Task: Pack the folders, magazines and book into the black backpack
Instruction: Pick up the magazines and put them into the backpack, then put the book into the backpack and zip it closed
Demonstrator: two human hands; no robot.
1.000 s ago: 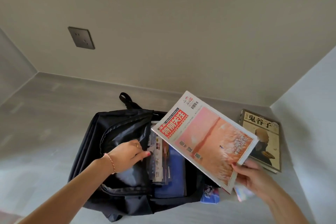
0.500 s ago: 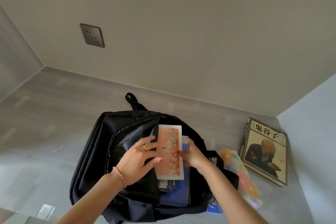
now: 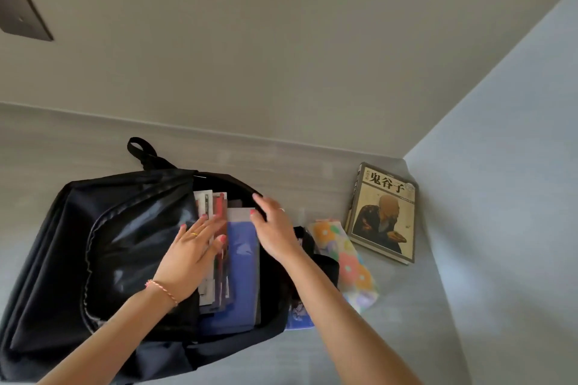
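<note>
Forearms: both enter from the bottom edge of the frame and reach up into the middle.
Left hand: spread flat, fingers apart, pressing on the upright edges of the magazines inside the bag; it grips nothing.
Right hand: loosely spread, fingertips at the top edge of the blue folder, palm over the bag's right rim; nothing is clasped in it.
Black backpack: lies open on the grey table, lower left of the frame, its flap pushed left and its carry loop pointing up.
Floral folder: flat on the table, just right of the backpack, partly hidden behind its rim.
Book: right of centre, outside the bag, flat on the table in the corner by the wall.
Wall plate: dark square, upper left.
</note>
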